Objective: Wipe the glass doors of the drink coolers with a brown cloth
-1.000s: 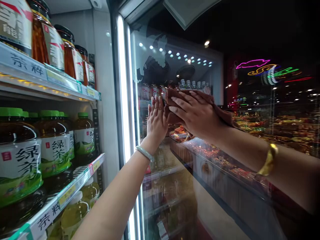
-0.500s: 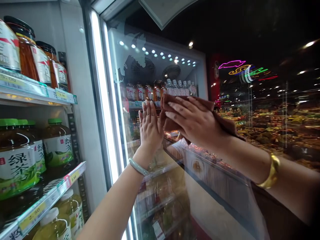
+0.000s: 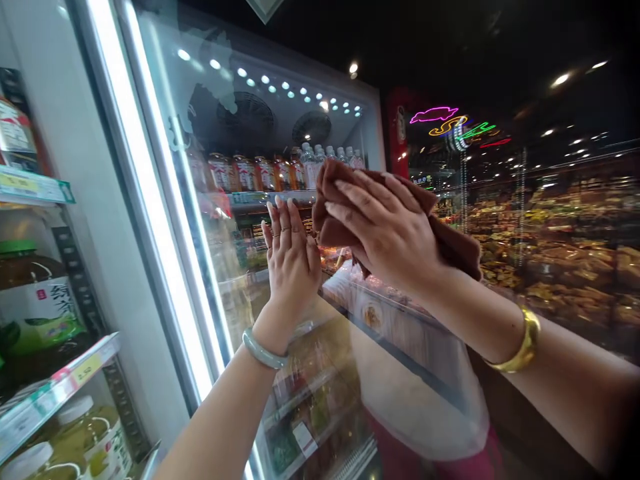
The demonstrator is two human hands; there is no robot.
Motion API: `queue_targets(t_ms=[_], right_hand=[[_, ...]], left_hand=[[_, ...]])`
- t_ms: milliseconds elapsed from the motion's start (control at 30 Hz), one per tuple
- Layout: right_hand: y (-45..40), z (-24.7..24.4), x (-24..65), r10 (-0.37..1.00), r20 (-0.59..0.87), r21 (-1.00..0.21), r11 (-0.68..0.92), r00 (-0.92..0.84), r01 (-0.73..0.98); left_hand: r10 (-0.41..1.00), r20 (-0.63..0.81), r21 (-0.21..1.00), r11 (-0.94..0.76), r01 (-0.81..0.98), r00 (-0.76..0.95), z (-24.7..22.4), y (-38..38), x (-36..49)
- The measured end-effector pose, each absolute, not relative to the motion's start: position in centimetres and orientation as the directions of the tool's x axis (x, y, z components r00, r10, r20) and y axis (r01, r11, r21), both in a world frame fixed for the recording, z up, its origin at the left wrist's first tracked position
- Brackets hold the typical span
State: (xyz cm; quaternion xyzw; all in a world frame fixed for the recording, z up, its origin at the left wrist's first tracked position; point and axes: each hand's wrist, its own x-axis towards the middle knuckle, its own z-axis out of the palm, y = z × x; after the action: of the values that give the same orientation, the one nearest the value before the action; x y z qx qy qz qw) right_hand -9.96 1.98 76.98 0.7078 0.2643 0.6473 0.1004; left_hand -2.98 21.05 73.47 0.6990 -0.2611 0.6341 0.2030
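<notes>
My right hand [image 3: 390,230], with a gold bangle [image 3: 525,343] on the wrist, presses a folded brown cloth [image 3: 333,230] against a glass door [image 3: 320,353]. Cloth shows past the fingertips and trails behind the hand toward the right. Just left of the cloth, my left hand [image 3: 290,257] lies flat on the glass, fingers pointing up and holding nothing. A pale green bangle [image 3: 265,350] circles that wrist. The glass reflects bottles, round lights and a figure in a light top.
At the left, shelves [image 3: 35,190] hold a green-capped tea bottle [image 3: 37,300] and white-capped bottles [image 3: 100,433]. Bright light strips [image 3: 150,200] run down beside the glass. Beyond it, neon signs [image 3: 445,123] glow above blurred displays of goods [image 3: 565,267].
The view has turned right, so the shelves and light strips have shifted left. Both hands remain at the glass, and the cloth appears slightly higher and wider in view.
</notes>
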Motion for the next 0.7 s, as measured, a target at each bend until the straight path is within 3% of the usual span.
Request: queue_targets(t_ms=[100,300,500,700], right_hand=[[3.0,77.0,-9.6,0.383,0.924,0.371,-0.904,0.018,0.211],[1.2,74.0,-10.5,0.499,0.865,0.474,-0.848,0.055,0.239],[-1.4,75.1,-11.8,0.33,0.944,0.323,-0.931,0.014,0.167],[-1.8,72.1,-12.0,0.385,0.922,0.368,-0.906,0.045,0.209]], left_hand=[[-0.065,0.997,-0.015,-0.756,-0.654,0.053,73.2,19.7,-3.2],[-0.097,0.995,-0.051,-0.735,-0.676,0.031,72.0,17.9,-3.9],[-0.057,0.997,-0.009,-0.728,-0.685,0.048,71.4,15.2,-5.0],[-0.056,0.997,-0.007,-0.703,-0.711,0.046,70.7,12.8,-6.1]])
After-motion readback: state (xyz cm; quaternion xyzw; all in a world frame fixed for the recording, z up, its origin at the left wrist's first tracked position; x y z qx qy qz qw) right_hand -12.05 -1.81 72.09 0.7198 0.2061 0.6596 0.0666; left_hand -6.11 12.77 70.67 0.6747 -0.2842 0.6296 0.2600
